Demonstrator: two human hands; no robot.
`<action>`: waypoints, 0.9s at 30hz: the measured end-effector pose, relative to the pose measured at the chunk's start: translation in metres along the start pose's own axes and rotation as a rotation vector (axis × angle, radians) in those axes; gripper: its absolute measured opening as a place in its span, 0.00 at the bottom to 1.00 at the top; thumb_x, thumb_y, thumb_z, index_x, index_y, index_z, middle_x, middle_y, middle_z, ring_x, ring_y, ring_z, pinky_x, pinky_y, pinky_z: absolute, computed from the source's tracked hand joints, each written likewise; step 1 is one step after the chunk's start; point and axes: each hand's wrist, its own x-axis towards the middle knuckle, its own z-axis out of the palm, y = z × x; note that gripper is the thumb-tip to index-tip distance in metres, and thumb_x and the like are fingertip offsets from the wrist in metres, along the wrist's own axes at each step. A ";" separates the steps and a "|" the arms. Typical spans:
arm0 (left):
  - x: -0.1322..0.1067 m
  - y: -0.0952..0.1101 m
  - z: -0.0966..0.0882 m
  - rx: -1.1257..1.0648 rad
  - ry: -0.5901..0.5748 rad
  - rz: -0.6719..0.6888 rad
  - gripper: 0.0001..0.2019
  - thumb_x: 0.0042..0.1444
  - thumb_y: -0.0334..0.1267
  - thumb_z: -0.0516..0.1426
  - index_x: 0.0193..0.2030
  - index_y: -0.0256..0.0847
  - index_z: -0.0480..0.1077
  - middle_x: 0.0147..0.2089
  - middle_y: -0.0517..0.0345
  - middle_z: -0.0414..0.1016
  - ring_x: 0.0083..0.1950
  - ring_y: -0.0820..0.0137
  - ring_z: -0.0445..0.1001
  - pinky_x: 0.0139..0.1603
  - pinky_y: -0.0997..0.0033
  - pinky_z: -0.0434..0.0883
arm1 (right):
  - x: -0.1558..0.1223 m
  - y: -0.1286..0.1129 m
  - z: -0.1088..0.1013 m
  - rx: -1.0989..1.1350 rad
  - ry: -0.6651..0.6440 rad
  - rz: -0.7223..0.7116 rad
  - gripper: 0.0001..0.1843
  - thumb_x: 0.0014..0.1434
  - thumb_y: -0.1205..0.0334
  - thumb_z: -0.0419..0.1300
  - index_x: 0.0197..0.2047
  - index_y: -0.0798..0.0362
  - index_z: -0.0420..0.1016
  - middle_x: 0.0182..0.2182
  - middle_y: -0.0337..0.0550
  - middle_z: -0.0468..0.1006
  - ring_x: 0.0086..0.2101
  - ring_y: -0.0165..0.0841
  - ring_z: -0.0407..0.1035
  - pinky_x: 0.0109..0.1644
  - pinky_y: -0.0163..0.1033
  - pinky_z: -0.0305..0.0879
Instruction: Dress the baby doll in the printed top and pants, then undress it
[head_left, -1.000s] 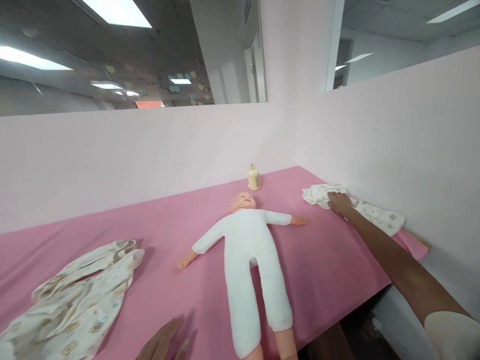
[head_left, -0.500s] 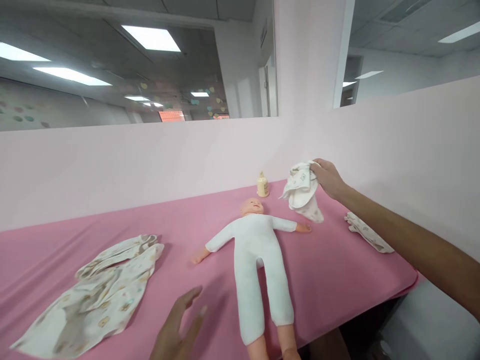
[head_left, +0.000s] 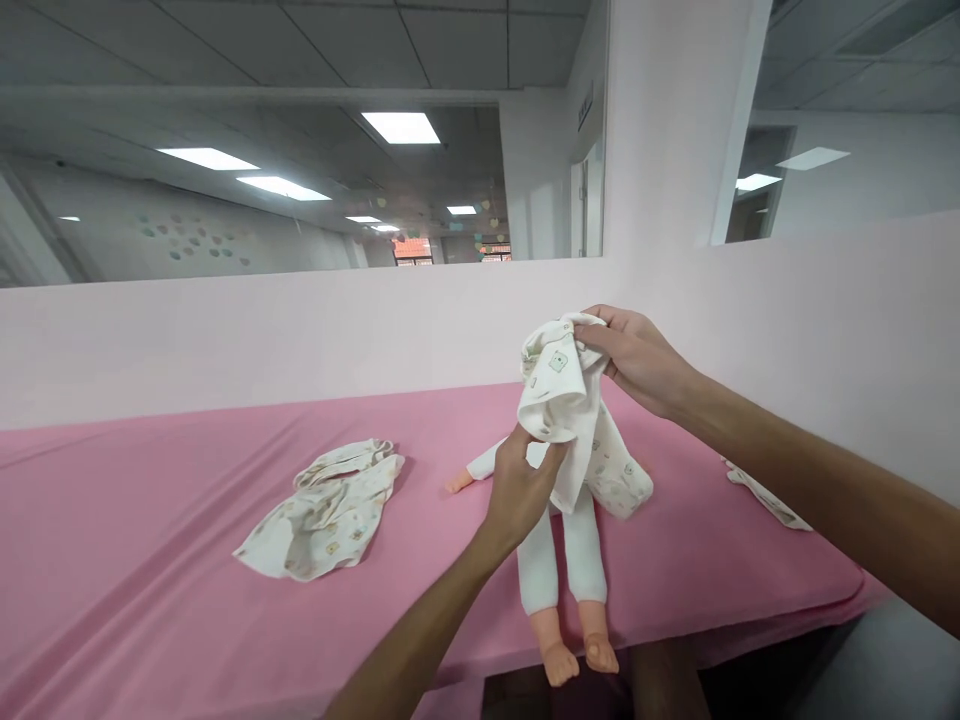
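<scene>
Hands meet over the pink table [head_left: 150, 520]: your right hand [head_left: 637, 355] pinches the top edge of a printed baby garment [head_left: 559, 400] between thumb and fingertips, while your left hand [head_left: 521, 490] closes its fingers round a lower fold. The garment hangs bunched in the air just above the doll [head_left: 562, 560], which lies on its back in a plain white suit. By the look of it little is done: nothing printed is on the doll, a second printed garment [head_left: 326, 510] lies crumpled to its left and a third piece [head_left: 765, 495] by the right wall
</scene>
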 end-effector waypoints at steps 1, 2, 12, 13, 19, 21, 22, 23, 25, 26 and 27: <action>-0.001 0.003 0.000 -0.027 0.032 0.017 0.13 0.62 0.46 0.53 0.44 0.41 0.71 0.47 0.52 0.75 0.51 0.63 0.72 0.50 0.65 0.68 | -0.003 -0.003 0.002 -0.019 -0.007 -0.007 0.11 0.53 0.56 0.65 0.34 0.54 0.72 0.31 0.40 0.75 0.32 0.30 0.68 0.35 0.35 0.62; -0.002 0.005 -0.001 -0.059 0.068 0.023 0.12 0.62 0.45 0.53 0.42 0.41 0.71 0.45 0.53 0.75 0.49 0.64 0.72 0.49 0.67 0.68 | -0.006 -0.007 0.002 -0.038 -0.003 -0.015 0.10 0.54 0.56 0.65 0.34 0.54 0.73 0.31 0.40 0.75 0.33 0.30 0.68 0.35 0.35 0.63; 0.019 0.058 -0.069 -0.364 0.148 0.003 0.13 0.55 0.41 0.60 0.25 0.38 0.64 0.23 0.65 0.62 0.24 0.79 0.59 0.25 0.80 0.58 | -0.025 -0.015 -0.026 -0.048 0.055 0.031 0.15 0.54 0.53 0.67 0.30 0.56 0.72 0.24 0.42 0.71 0.22 0.27 0.64 0.26 0.35 0.64; 0.020 0.065 -0.075 -0.329 0.140 0.006 0.14 0.55 0.42 0.60 0.24 0.38 0.64 0.22 0.65 0.61 0.24 0.79 0.58 0.24 0.80 0.58 | -0.028 -0.013 -0.027 -0.033 0.053 0.037 0.15 0.54 0.53 0.67 0.30 0.56 0.72 0.23 0.41 0.71 0.21 0.26 0.62 0.25 0.34 0.63; 0.029 0.085 -0.094 -0.294 0.169 0.033 0.16 0.51 0.42 0.62 0.21 0.38 0.62 0.21 0.64 0.59 0.23 0.79 0.57 0.24 0.80 0.58 | -0.036 -0.006 -0.032 -0.003 0.103 0.071 0.15 0.53 0.52 0.68 0.33 0.55 0.73 0.21 0.37 0.68 0.20 0.24 0.57 0.21 0.32 0.56; 0.032 0.084 -0.094 -0.297 0.201 0.009 0.15 0.50 0.42 0.63 0.22 0.37 0.63 0.22 0.64 0.61 0.23 0.79 0.57 0.22 0.81 0.57 | -0.035 -0.004 -0.033 -0.014 0.108 0.099 0.14 0.53 0.52 0.67 0.33 0.55 0.73 0.20 0.37 0.68 0.19 0.23 0.57 0.21 0.32 0.55; 0.034 0.083 -0.093 -0.298 0.213 -0.007 0.14 0.50 0.42 0.63 0.23 0.37 0.64 0.22 0.65 0.61 0.23 0.80 0.58 0.22 0.81 0.56 | -0.035 -0.002 -0.032 -0.016 0.111 0.114 0.14 0.53 0.53 0.67 0.33 0.55 0.73 0.20 0.37 0.68 0.19 0.23 0.57 0.21 0.32 0.55; 0.036 0.082 -0.092 -0.300 0.221 -0.022 0.14 0.50 0.43 0.62 0.24 0.38 0.64 0.23 0.65 0.62 0.22 0.79 0.58 0.21 0.81 0.56 | -0.034 0.000 -0.031 -0.014 0.118 0.128 0.14 0.53 0.53 0.67 0.32 0.55 0.73 0.21 0.38 0.69 0.20 0.24 0.57 0.21 0.32 0.56; 0.040 0.079 -0.090 -0.312 0.227 -0.045 0.13 0.51 0.43 0.62 0.25 0.38 0.65 0.23 0.65 0.63 0.22 0.79 0.59 0.21 0.81 0.57 | -0.033 0.005 -0.029 0.001 0.142 0.157 0.12 0.53 0.55 0.67 0.32 0.55 0.72 0.22 0.39 0.70 0.21 0.25 0.60 0.22 0.33 0.59; 0.041 0.078 -0.089 -0.320 0.228 -0.051 0.13 0.51 0.43 0.62 0.25 0.38 0.65 0.23 0.64 0.64 0.22 0.79 0.60 0.22 0.81 0.58 | -0.033 0.008 -0.027 0.009 0.157 0.173 0.12 0.54 0.55 0.66 0.33 0.55 0.72 0.23 0.39 0.71 0.21 0.25 0.61 0.24 0.34 0.61; 0.043 0.077 -0.088 -0.326 0.229 -0.051 0.13 0.51 0.43 0.61 0.25 0.38 0.65 0.23 0.64 0.64 0.23 0.79 0.60 0.22 0.81 0.59 | -0.034 0.011 -0.025 0.016 0.174 0.188 0.11 0.55 0.56 0.65 0.35 0.54 0.72 0.24 0.40 0.72 0.23 0.26 0.63 0.26 0.35 0.64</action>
